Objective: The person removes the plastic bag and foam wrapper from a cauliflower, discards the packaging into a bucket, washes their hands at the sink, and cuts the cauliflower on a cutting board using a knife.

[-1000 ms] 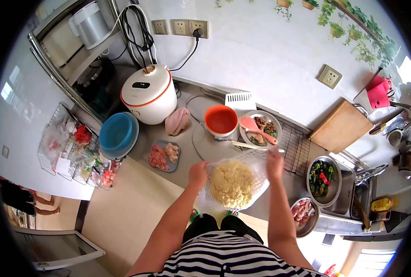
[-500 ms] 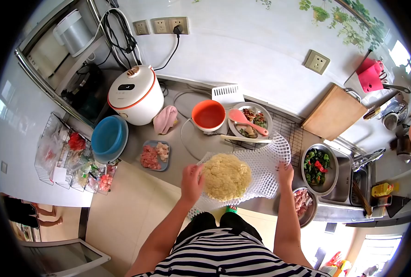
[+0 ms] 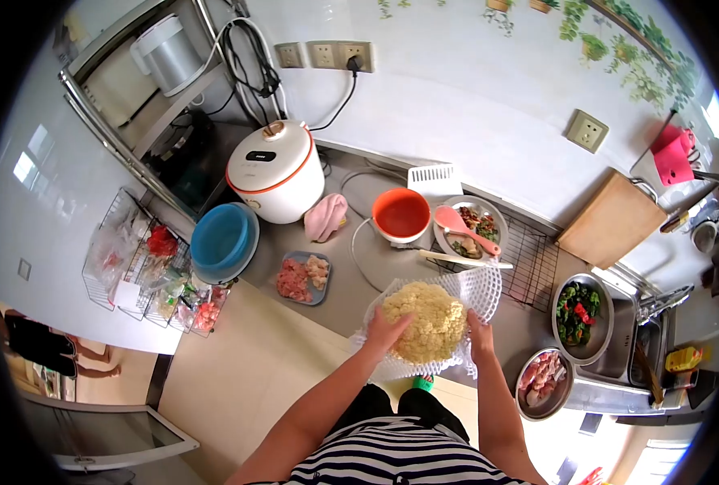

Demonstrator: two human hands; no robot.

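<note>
Cauliflower [image 3: 426,320] sits on white mesh [image 3: 483,288] at the counter's near edge; left hand [image 3: 385,331] curls on its left side, right hand [image 3: 481,338] grips the mesh. Nothing cut yet.

We wear a top [image 3: 392,461] with black and white horizontal stripes, and dark trousers [image 3: 392,402] show below it. Our forearms are bare, without sleeves; our left hand [image 3: 386,331] and right hand [image 3: 481,339] carry no gloves.
</note>
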